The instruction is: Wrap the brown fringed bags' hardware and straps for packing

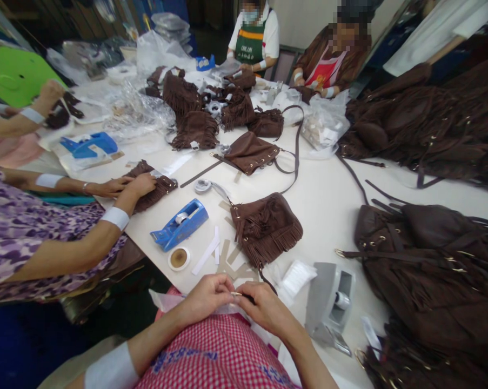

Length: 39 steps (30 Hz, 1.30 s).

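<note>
White and smooth, a table [328, 189] is stretching out in front of you, carrying brown bags and packing supplies. On your right, a large heap of brown bags [434, 270] is covering its side. On your left, a co-worker in a purple-patterned top [61, 227] is bending both hands over a smaller fringed bag [156, 189]. Straight ahead, just beyond your own hands, a brown fringed bag [268, 227] is lying flat on the table. Near your right forearm, a grey tape dispenser [325, 297] is standing, while a blue tape dispenser [181, 224] is sitting to the left of the fringed bag. Close to your checked apron, your left hand [209, 300] and right hand [263, 308] are meeting, fingertips pinching. Just beyond your right hand, a white packet [297, 278] is resting, and a tape roll [179, 259] is lying near the blue dispenser. Smallest of all, a pale piece [236, 294] is showing between your fingertips; fingers are hiding most of it, so you cannot tell what it is.
</note>
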Available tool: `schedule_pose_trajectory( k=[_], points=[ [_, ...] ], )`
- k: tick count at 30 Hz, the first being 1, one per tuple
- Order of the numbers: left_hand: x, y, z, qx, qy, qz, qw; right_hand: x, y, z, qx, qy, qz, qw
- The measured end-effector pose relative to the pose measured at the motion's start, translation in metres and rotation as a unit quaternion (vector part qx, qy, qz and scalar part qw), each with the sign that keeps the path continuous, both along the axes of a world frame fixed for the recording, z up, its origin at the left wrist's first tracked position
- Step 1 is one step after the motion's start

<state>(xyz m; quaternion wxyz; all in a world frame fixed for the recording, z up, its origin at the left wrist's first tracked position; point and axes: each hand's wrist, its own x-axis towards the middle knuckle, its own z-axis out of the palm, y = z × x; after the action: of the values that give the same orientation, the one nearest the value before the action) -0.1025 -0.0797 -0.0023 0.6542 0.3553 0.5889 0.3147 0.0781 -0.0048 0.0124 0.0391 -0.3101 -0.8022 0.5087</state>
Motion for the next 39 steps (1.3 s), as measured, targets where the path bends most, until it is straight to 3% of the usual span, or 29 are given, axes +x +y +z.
schedule_pose_trajectory(
  k=[6, 12, 20, 30, 36, 39],
  points=[
    [-0.017, 0.002, 0.016, -0.036, 0.043, 0.018, 0.998, 0.024, 0.018, -0.018, -0.118, -0.007, 0.018, 0.993],
    [-0.019, -0.005, 0.01, -0.06, 0.011, 0.025, 0.998, 0.013, 0.014, -0.025, -0.155, 0.031, 0.084, 0.984],
    [-0.021, -0.008, 0.012, -0.063, -0.055, 0.007, 0.996, 0.007, 0.013, -0.025, -0.199, 0.051, 0.074, 0.976],
    [-0.009, -0.011, 0.009, -0.019, -0.112, 0.002, 0.994, 0.009, 0.013, -0.039, -0.272, 0.076, 0.082, 0.956],
    [-0.004, -0.008, 0.016, 0.027, -0.018, -0.034, 0.999, 0.012, 0.019, -0.043, -0.342, 0.075, 0.125, 0.928],
    [0.001, -0.006, 0.013, 0.038, 0.019, -0.011, 0.999, 0.01, 0.019, -0.043, -0.336, 0.082, 0.135, 0.928]
  ],
)
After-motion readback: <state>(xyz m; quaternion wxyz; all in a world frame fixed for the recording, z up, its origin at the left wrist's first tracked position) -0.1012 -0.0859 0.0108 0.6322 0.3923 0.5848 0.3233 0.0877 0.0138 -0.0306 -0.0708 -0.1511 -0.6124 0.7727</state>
